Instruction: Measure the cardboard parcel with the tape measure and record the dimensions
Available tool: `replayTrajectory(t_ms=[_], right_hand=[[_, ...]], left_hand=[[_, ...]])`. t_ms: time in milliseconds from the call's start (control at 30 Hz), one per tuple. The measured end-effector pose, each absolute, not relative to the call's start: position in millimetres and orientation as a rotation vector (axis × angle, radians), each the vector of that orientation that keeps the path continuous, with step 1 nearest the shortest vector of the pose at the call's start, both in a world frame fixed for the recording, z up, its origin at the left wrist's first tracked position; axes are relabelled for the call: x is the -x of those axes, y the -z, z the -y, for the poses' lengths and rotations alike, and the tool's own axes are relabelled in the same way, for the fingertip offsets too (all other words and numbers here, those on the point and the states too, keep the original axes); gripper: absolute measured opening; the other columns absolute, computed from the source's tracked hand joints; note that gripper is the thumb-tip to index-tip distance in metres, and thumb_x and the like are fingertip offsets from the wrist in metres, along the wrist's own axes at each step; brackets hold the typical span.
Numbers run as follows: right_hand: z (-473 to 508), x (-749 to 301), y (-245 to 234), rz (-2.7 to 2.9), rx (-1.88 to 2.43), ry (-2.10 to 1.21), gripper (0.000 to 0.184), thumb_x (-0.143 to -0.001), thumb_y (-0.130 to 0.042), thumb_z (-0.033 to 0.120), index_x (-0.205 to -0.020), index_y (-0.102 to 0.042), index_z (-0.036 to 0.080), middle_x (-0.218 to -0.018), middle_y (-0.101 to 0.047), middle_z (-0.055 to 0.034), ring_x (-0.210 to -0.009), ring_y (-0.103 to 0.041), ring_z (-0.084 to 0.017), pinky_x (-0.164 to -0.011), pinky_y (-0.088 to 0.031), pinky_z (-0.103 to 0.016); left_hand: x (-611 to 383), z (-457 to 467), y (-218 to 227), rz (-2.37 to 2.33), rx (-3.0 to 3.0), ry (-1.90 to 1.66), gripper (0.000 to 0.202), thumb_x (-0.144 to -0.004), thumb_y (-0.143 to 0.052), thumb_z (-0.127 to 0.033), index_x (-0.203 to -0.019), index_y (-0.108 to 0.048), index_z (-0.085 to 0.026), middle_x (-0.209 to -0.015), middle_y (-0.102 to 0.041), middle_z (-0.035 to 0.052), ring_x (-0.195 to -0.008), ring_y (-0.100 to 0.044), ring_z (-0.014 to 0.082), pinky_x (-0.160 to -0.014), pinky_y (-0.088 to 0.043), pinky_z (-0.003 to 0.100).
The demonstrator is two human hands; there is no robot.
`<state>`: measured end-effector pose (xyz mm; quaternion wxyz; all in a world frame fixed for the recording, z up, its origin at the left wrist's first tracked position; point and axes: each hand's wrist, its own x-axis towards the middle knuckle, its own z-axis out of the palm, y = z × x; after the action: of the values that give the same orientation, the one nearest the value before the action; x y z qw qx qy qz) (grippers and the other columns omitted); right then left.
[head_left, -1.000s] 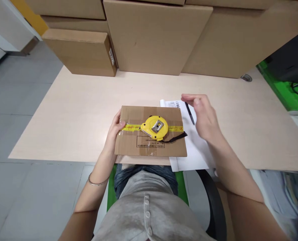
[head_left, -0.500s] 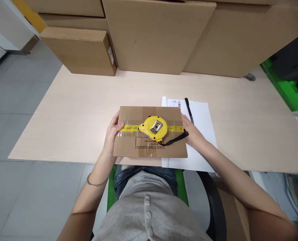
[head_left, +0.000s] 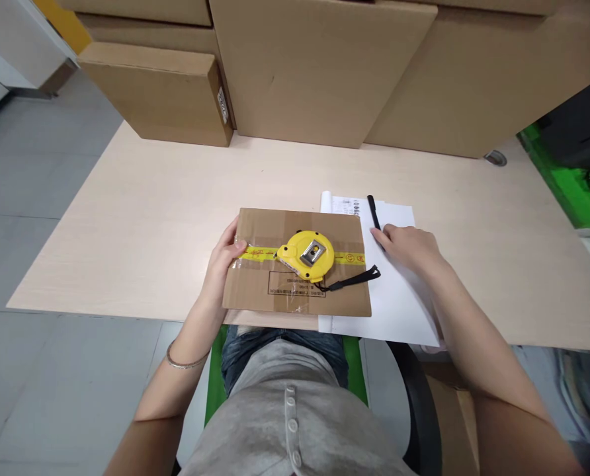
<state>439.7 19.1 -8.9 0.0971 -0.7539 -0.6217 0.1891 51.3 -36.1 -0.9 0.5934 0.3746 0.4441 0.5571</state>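
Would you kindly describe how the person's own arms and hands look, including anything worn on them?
The left hand and right hand are ungloved. A thin, silvery bracelet circles the left wrist; none shows on the right. Both forearms are bare, with no sleeve in view.

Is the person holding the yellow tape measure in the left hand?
No, the yellow tape measure lies on the cardboard box, whose edge the left hand holds.
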Motion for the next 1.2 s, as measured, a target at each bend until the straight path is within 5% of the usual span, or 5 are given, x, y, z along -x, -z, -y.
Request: replayTrajectory(t_ms=[233, 433, 800, 1200], right_hand=[[-32, -434, 7, 1.665, 1.816, -0.955, 0.052, -0.094, -0.054, 0.074, -0.077, -0.063, 0.026, -0.056, -0.054, -0.0003, -0.052, -0.049, -0.018, -0.057, -0.043, -0.036], [-30, -411, 26, 1.430, 1.550, -1.087, 0.057, -0.071, -0.083, 0.071, -0.071, -0.045, 0.027, -0.053, -0.057, 0.0040, -0.038, -0.037, -0.007, -0.042, -0.033, -0.027], [-32, -415, 32, 1.365, 1.496, -1.120, 0.044, -0.064, -0.094, 0.040, -0.064, -0.052, 0.025, -0.046, -0.059, 0.0034, -0.039, -0.052, -0.010, -0.040, -0.043, -0.024], [-34, -412, 30, 1.407, 1.552, -1.108, 0.036, -0.065, -0.089, 0.038, -0.059, -0.055, 0.025, -0.044, -0.054, 0.0046, -0.036, -0.040, -0.008, -0.038, -0.026, -0.022]], left_hand=[[-48, 35, 3, -1.015, -0.916, -1.249, 0.064, -0.089, -0.074, -0.048, -0.150, -0.066, -0.029, -0.157, -0.067, 0.0030, -0.154, -0.052, 0.0396, -0.124, -0.048, 0.051], [-48, 38, 5, -1.049, -0.933, -1.287, 0.059, -0.092, -0.072, -0.056, -0.145, -0.069, -0.032, -0.158, -0.066, -0.0001, -0.161, -0.043, 0.0366, -0.135, -0.035, 0.051], [-44, 42, 3, -1.106, -0.975, -1.240, 0.058, -0.097, -0.066, -0.057, -0.150, -0.064, -0.032, -0.159, -0.064, 0.0026, -0.162, -0.042, 0.0361, -0.133, -0.037, 0.050], [-41, 40, 9, -1.099, -1.007, -1.263, 0.051, -0.097, -0.067, -0.058, -0.142, -0.069, -0.034, -0.165, -0.059, -0.0007, -0.164, -0.039, 0.0354, -0.134, -0.036, 0.050]])
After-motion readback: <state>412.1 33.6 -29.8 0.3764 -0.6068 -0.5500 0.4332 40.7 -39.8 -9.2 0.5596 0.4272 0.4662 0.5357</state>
